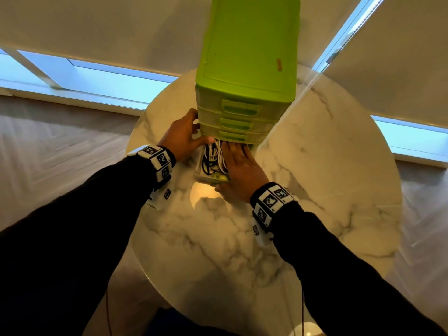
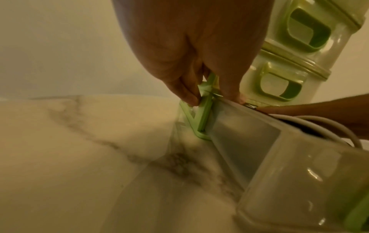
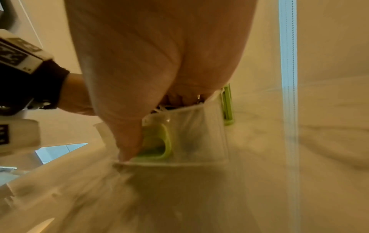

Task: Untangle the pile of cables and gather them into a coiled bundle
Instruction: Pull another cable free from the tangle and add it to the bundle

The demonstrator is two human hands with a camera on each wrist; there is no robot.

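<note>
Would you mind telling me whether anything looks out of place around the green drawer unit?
Only the cables: white and black ones lie tangled in the open bottom drawer of the drawer unit. The right hand lies over them; the left hand touches the unit.

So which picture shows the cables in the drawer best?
The head view: the white and black cables lie tangled in the open bottom drawer, between both hands. The left wrist view shows only a white loop over the drawer's rim. The right wrist view shows just a few strands under the palm.
</note>
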